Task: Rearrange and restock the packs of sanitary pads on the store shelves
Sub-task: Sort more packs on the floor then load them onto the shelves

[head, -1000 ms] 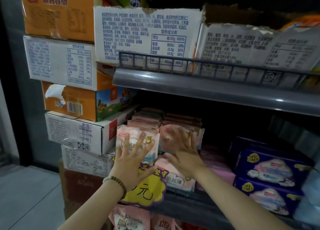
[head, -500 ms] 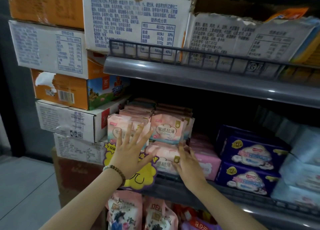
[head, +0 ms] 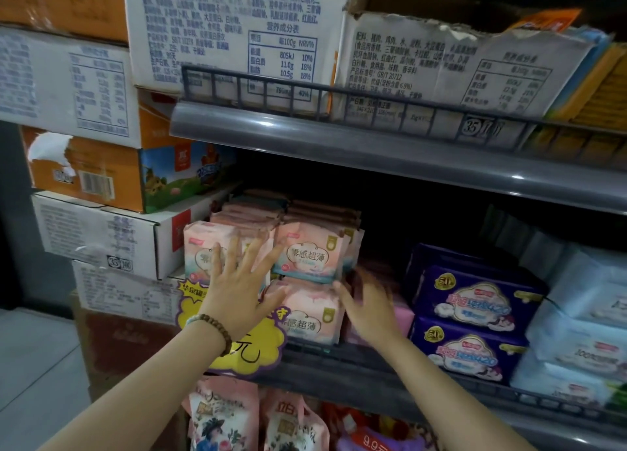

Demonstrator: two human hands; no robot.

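Pink packs of pads (head: pixel 307 257) sit in stacks on the grey middle shelf (head: pixel 373 359), at its left end. From the head camera I see my left hand (head: pixel 237 291) flat on the front of the left pink pack (head: pixel 200 247), fingers spread wide apart, gripping nothing. A bead bracelet (head: pixel 217 332) is on that wrist. My right hand (head: pixel 369 311) is blurry; it is open, with fingers apart, and it touches the right edge of the lower pink pack (head: pixel 312 315). A yellow price tag (head: pixel 251 349) hangs at the shelf front under my left hand. Dark blue packs (head: pixel 475 301) sit to the right, and pale blue packs (head: pixel 587 315) sit beside those. Cardboard boxes (head: pixel 237 40) fill the shelf above.
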